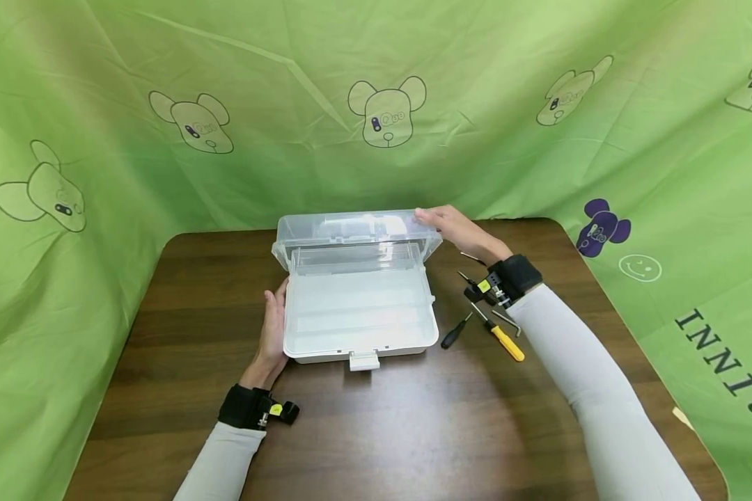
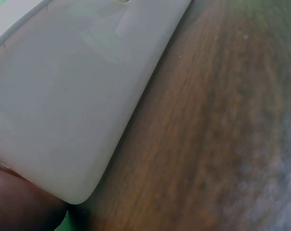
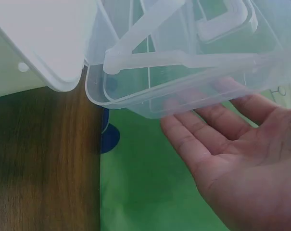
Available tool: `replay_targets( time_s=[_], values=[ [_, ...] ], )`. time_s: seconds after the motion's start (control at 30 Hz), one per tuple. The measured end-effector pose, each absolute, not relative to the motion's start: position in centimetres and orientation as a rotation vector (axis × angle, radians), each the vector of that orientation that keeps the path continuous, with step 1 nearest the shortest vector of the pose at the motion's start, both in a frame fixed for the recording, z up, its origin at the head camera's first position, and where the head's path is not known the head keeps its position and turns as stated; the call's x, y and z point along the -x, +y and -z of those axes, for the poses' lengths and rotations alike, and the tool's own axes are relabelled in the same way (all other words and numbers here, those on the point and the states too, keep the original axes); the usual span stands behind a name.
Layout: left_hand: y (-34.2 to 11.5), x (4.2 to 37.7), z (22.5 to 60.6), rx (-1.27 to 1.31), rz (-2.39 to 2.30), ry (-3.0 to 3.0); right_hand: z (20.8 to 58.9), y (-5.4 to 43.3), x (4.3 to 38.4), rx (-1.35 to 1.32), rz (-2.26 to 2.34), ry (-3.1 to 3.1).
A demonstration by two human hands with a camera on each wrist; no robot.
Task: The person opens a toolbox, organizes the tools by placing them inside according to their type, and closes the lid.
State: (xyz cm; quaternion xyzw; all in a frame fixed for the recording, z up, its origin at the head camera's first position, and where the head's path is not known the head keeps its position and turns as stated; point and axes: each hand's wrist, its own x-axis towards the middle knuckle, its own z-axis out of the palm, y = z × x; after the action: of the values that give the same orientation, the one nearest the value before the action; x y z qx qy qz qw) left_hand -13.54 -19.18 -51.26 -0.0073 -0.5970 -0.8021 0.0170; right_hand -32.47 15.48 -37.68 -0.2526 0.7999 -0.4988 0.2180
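Note:
A white plastic storage box (image 1: 362, 313) stands on the table with its clear lid (image 1: 345, 228) swung up and back. The latch (image 1: 364, 360) hangs down at the front edge. My left hand (image 1: 272, 334) lies along the box's left side, fingers extended against the wall; in the left wrist view only a dark bit of that hand (image 2: 25, 199) shows beside the grey-white box wall (image 2: 78, 96). My right hand (image 1: 454, 226) is at the lid's upper right corner. In the right wrist view its fingers (image 3: 193, 132) reach, nearly straight, behind the clear plastic lid (image 3: 179, 82).
Right of the box lie a yellow-handled screwdriver (image 1: 507, 342), a small black screwdriver (image 1: 456, 334), an L-shaped hex key (image 1: 507, 321) and other tools, partly beneath the right wrist. A green curtain (image 1: 288, 167) hangs behind the wooden table (image 1: 194, 334).

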Motion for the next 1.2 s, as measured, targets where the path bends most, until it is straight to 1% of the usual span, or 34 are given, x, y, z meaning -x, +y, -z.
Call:
replay_targets(
  time_s=[0.17,0.4,0.7,0.93,1.2],
  values=[
    [-19.3,13.6,51.4,0.015,2.47,-1.884,37.8,14.6,33.1,0.59,1.492,2.082],
    [-19.4,13.5,51.2,-0.005,2.474,-1.864,38.1,14.0,34.1,0.507,1.613,1.962],
    [-19.2,13.4,51.1,0.032,2.49,-1.856,39.7,14.0,34.8,0.328,1.786,1.806],
    [-19.2,13.3,51.4,-0.017,2.509,-1.868,40.9,13.9,35.2,0.256,1.817,1.755],
    [-19.2,13.5,51.4,0.01,2.508,-1.871,42.5,13.8,35.6,0.216,1.798,1.716]
  ],
)
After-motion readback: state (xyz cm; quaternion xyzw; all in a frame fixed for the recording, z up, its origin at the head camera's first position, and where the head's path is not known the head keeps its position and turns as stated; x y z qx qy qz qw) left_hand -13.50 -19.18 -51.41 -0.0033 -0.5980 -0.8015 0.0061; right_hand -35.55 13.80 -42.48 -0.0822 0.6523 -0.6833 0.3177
